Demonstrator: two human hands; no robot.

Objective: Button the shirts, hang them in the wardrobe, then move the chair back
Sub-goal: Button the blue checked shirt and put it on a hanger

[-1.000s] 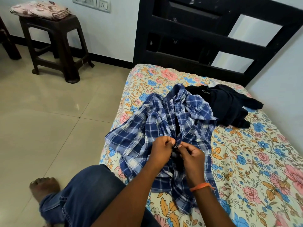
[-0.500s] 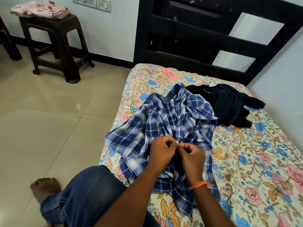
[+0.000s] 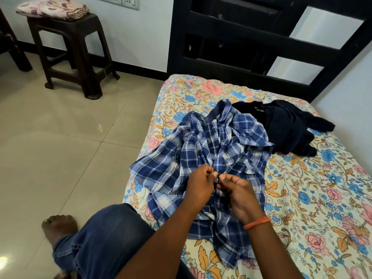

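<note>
A blue and white checked shirt (image 3: 203, 150) lies rumpled on the floral bed sheet (image 3: 314, 200), collar pointing away from me. My left hand (image 3: 199, 185) and my right hand (image 3: 239, 193) meet at the shirt's front placket, fingertips pinching the two fabric edges together around a small button. A dark navy shirt (image 3: 285, 125) lies crumpled behind the checked one, near the headboard. An orange band circles my right wrist.
A dark wooden headboard (image 3: 261, 37) stands at the bed's far end. A brown plastic stool (image 3: 74, 51) with a folded pink cloth (image 3: 52, 8) stands on the tiled floor at the left. My bent knee in jeans (image 3: 108, 240) and bare foot (image 3: 59, 226) are beside the bed.
Both hands stay pinched on the placket with only small finger shifts. The shirt has barely moved.
</note>
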